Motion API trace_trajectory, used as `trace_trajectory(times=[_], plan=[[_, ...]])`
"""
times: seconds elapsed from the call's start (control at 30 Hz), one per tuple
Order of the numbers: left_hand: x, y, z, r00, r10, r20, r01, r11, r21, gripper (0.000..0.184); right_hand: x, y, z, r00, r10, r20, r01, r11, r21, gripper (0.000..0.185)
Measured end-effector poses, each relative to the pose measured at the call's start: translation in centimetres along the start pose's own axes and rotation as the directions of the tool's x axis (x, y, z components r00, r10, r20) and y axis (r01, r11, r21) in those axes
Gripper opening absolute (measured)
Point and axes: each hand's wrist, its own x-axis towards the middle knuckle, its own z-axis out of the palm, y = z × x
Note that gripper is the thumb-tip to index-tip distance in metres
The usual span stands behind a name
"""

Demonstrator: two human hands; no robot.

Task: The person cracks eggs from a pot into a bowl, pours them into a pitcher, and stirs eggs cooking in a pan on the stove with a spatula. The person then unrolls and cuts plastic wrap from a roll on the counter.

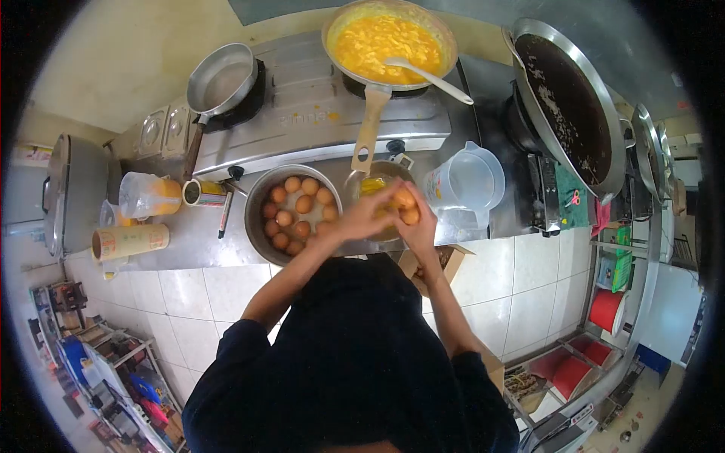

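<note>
My left hand [368, 217] and my right hand [420, 228] come together over a metal bowl [352, 185] with cracked raw egg [373, 185] in it. Two brown eggs, an upper egg [404, 198] and a lower egg [410, 217], sit in my right hand, its fingers curled round them. The fingers of my left hand are closed against the upper egg; their tips are partly hidden. Left of the bowl stands a deep metal pot [257, 235] holding several whole brown eggs [303, 204].
A pan of scrambled egg [385, 41] with a white spoon [430, 79] sits on the stove [302, 113]. A clear plastic jug [472, 181] stands right of the bowl. A large wok of dark liquid [566, 98] is farther right; a small saucepan [223, 78] is at left.
</note>
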Motion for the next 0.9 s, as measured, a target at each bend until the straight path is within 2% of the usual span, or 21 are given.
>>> trace_trajectory(times=[0.03,0.07,0.13,0.17,0.2,0.23,0.27,0.3,0.33,0.37,0.43,0.5,0.53,0.6,0.63,0.7,0.73,0.77,0.8,0.87,0.9], plan=[[-0.8,0.8,0.7,0.994,0.110,0.027,-0.113,0.985,0.128,0.051,-1.2,-0.2,0.0,0.989,0.094,-0.110,-0.085,0.993,0.087,0.056],[-1.7,1.6,0.9,0.994,0.104,0.026,-0.106,0.986,0.129,0.051,-2.9,-0.1,-0.6,0.971,0.141,-0.192,-0.139,0.990,0.025,0.055],[-3.0,3.2,0.3,0.963,0.057,0.265,-0.070,0.997,0.038,0.052,-7.6,1.0,-2.5,0.917,0.225,-0.330,-0.259,0.964,-0.065,0.054],[-3.6,2.7,-1.1,0.964,0.050,0.260,-0.062,0.997,0.040,0.052,-9.9,1.7,-3.7,0.886,0.263,-0.382,-0.321,0.942,-0.096,0.053],[-4.9,1.8,-3.8,0.894,-0.149,0.422,0.238,0.957,-0.167,0.052,-11.5,2.2,-4.8,0.866,0.272,-0.419,-0.354,0.926,-0.131,0.056],[-6.4,0.9,-6.3,0.746,-0.277,0.606,0.537,0.788,-0.302,0.051,-13.0,3.1,-5.8,0.803,0.440,-0.403,-0.478,0.878,0.006,0.069],[-8.1,-1.1,-8.4,0.826,-0.378,0.417,0.513,0.811,-0.282,0.048,-14.2,2.8,-7.3,0.671,0.638,-0.378,-0.738,0.624,-0.257,0.078],[-9.4,-3.0,-9.6,0.869,-0.449,0.208,0.491,0.833,-0.254,0.045,-17.3,6.0,-8.4,0.627,0.697,-0.348,-0.773,0.506,-0.382,0.087],[-9.4,-3.4,-9.9,0.938,-0.343,-0.059,0.346,0.900,0.265,0.042,-21.6,10.8,-9.2,0.605,0.676,-0.420,-0.779,0.393,-0.488,0.086],[-9.2,-3.8,-10.1,0.971,-0.093,-0.221,0.228,0.645,0.730,0.040,-22.9,11.6,-10.3,0.570,0.742,-0.353,-0.787,0.368,-0.495,0.074],[-9.9,-8.6,-9.6,0.951,-0.153,-0.270,0.307,0.592,0.745,0.042,-23.4,12.0,-11.1,0.527,0.802,-0.282,-0.792,0.343,-0.505,0.063],[-10.1,-9.7,-9.2,0.926,-0.204,-0.317,0.377,0.535,0.756,0.044,-22.8,12.3,-11.4,0.628,0.763,-0.150,-0.778,0.612,-0.142,0.049],[-9.8,-9.0,-9.1,0.918,-0.237,-0.319,0.396,0.606,0.690,0.045,-21.1,10.9,-11.0,0.630,0.761,-0.154,-0.776,0.614,-0.143,0.049],[-10.0,-9.1,-9.2,0.910,-0.270,-0.315,0.412,0.669,0.619,0.047,-14.9,3.4,-8.6,0.842,0.540,-0.003,-0.516,0.806,0.290,0.053],[-10.6,-10.2,-9.4,0.840,-0.406,-0.360,0.522,0.784,0.336,0.044,-12.6,1.0,-7.7,0.883,0.469,-0.007,-0.460,0.869,0.182,0.052],[-11.0,-9.3,-9.2,0.763,-0.541,-0.354,0.585,0.811,0.021,0.042,-8.7,-2.8,-5.5,0.969,0.247,-0.019,-0.247,0.969,-0.017,0.050],[-10.7,-6.2,-8.5,0.754,-0.581,-0.308,0.498,0.810,-0.310,0.038,-7.1,-4.3,-4.4,0.996,0.091,-0.015,-0.092,0.990,-0.109,0.049],[-10.0,-3.6,-7.8,0.757,-0.603,-0.252,0.362,0.708,-0.607,0.035,-5.8,-5.8,-3.4,1.000,0.007,-0.013,-0.009,0.995,-0.095,0.049],[-9.2,-2.1,-7.1,0.756,-0.603,-0.256,0.357,0.708,-0.610,0.035,-4.8,-6.8,-2.3,0.997,-0.076,-0.013,0.075,0.994,-0.082,0.048],[-7.7,0.1,-5.4,0.869,-0.490,-0.065,0.264,0.572,-0.777,0.035,-3.5,-7.2,0.9,0.985,-0.168,-0.048,0.166,0.985,-0.041,0.048],[-6.7,0.7,-4.1,0.872,-0.485,-0.069,0.257,0.573,-0.778,0.035,-2.8,-7.2,1.8,0.963,-0.254,-0.091,0.255,0.967,-0.002,0.047]])
